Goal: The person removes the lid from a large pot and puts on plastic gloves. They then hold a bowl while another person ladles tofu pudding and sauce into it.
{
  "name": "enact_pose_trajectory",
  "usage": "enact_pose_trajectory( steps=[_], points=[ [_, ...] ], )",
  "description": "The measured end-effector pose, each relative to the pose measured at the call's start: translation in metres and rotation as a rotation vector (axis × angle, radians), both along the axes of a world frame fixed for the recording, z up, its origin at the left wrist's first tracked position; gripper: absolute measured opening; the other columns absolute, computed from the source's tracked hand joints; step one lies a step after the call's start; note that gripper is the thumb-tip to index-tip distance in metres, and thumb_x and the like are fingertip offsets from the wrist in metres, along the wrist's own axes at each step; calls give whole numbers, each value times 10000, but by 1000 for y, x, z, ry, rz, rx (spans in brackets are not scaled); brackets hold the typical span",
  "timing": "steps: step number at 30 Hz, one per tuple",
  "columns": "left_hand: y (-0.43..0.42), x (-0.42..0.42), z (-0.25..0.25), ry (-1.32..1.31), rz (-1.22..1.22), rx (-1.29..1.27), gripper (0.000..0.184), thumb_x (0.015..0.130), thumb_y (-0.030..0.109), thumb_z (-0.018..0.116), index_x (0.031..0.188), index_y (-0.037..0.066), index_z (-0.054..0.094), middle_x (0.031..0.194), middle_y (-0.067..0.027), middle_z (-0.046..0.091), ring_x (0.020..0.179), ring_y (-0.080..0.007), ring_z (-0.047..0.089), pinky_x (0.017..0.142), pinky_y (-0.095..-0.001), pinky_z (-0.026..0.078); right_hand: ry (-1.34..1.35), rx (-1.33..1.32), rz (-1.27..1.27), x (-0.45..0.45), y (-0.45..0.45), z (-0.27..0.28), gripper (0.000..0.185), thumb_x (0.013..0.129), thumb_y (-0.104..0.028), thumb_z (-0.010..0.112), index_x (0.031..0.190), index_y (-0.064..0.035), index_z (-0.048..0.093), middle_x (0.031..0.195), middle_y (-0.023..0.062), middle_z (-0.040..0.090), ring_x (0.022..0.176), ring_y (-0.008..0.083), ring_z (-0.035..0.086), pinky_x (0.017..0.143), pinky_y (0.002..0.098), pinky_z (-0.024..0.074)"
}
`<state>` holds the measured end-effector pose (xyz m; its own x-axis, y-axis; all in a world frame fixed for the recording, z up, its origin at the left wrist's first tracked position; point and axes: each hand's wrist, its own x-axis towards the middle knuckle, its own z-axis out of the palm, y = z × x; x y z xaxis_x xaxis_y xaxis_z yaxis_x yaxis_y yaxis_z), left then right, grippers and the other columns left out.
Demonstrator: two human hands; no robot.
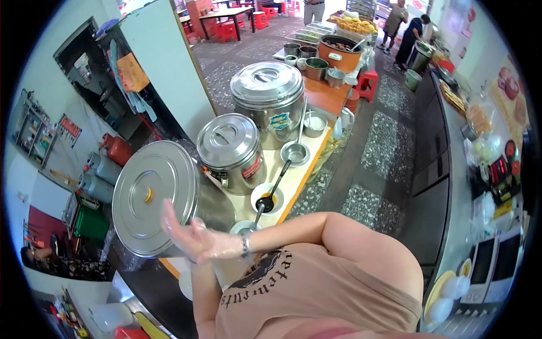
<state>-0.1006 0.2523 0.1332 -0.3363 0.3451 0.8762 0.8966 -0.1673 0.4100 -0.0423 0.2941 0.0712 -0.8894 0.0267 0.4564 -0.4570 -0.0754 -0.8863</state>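
Note:
My left hand (179, 230) is raised beside the lid of a large steel pot (152, 192). A thin clear plastic glove covers it, and its fingers stretch upward, apart. My right hand (217, 243), with a band at the wrist (245, 244), lies across the base of the left hand and appears to grip the glove there. The two hands overlap, so some right fingers are hidden. Close by stands a white bowl of dark sauce (266, 204) with a black-handled ladle (280, 179) above it. Another bowl (244, 227) is partly covered by my right forearm.
Two lidded steel pots (228, 141) (266, 85) line the counter. A steel ladle (296, 151) rests in a bowl beside them. An orange cooker (339, 53) and small metal pots (316, 66) stand farther back. A long steel counter (451, 169) runs along the right. People are in the background.

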Motion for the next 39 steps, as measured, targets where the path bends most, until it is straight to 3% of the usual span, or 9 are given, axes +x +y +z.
enact_pose_trajectory(
  steps=[10, 16, 18, 21, 23, 24, 25, 32, 39],
  points=[
    [29, 15, 19, -767, -302, 407, 666, 937, 450, 446, 1383, -25, 304, 1367, -187, 414, 1216, -312, 455, 1057, -412, 335, -124, -9, 392, 22, 65, 19, 766, 805, -281, 733, 1383, -22, 302, 1300, 115, 480, 1171, 165, 475, 966, 330, 421],
    [-99, -116, -40, -370, 711, -111, 506, 908, 195, 550, 1330, -39, 398, 1344, -196, 428, 1250, -335, 411, 1074, -398, 301, -595, 141, -235, -45, 179, 20, 523, 901, -377, 579, 1275, -19, 505, 1211, 136, 584, 1157, 234, 531, 1010, 338, 394],
    [-141, -152, -60, -437, 912, -265, 544, 875, 215, 563, 1326, -43, 402, 1330, -223, 429, 1269, -364, 375, 1074, -411, 294, -163, 1011, -391, -126, 240, -53, 623, 904, -471, 513, 1304, 5, 485, 1287, 213, 539, 1206, 295, 510, 1032, 388, 368],
    [-164, -202, -78, -588, 941, -425, 486, 818, 234, 576, 1201, -59, 522, 1204, -259, 540, 1176, -397, 475, 1020, -445, 361, -536, 518, -460, -193, 234, -56, 321, 887, -147, 534, 1204, -102, 556, 1185, 166, 576, 1119, 328, 533, 898, 408, 475],
    [-165, -212, -75, -735, 842, -513, 454, 790, 254, 590, 1118, -60, 587, 1125, -273, 595, 1086, -424, 549, 951, -459, 432, -287, 1654, -363, -215, 247, -42, 262, 925, -229, 448, 1076, -83, 605, 969, 172, 653, 918, 267, 645, 783, 395, 509],
    [-162, -216, -66, -740, 829, -545, 443, 777, 265, 602, 1079, -59, 613, 1094, -277, 611, 1044, -435, 577, 914, -463, 466, -549, 1523, -381, -229, 254, -49, 248, 898, -238, 475, 927, -56, 641, 808, 154, 653, 769, 268, 655, 679, 394, 509],
    [-165, -242, -89, -835, 887, -552, 453, 779, 289, 607, 1077, -53, 620, 1111, -277, 606, 1045, -431, 582, 901, -456, 478, -807, 581, -508, -241, 270, -74, 315, 873, -292, 497, 819, -22, 649, 732, 134, 639, 660, 247, 628, 582, 375, 483],
    [-165, -296, -90, -1062, 1015, -553, 587, 833, 452, 546, 1130, -51, 599, 1146, -272, 596, 1100, -397, 571, 933, -421, 472, -1014, 475, -796, -210, 187, 4, 695, 874, -515, 454, 1154, 107, 583, 1096, 185, 652, 998, 280, 615, 887, 357, 449],
    [-168, -241, -27, -1090, 661, -321, 660, 873, 505, 473, 1180, -72, 557, 1238, -294, 531, 1167, -395, 521, 1004, -419, 406, -324, 232, -915, -160, 120, 86, 529, 938, -382, 457, 1045, 114, 605, 988, 167, 653, 881, 237, 599, 808, 355, 470]
  ],
)
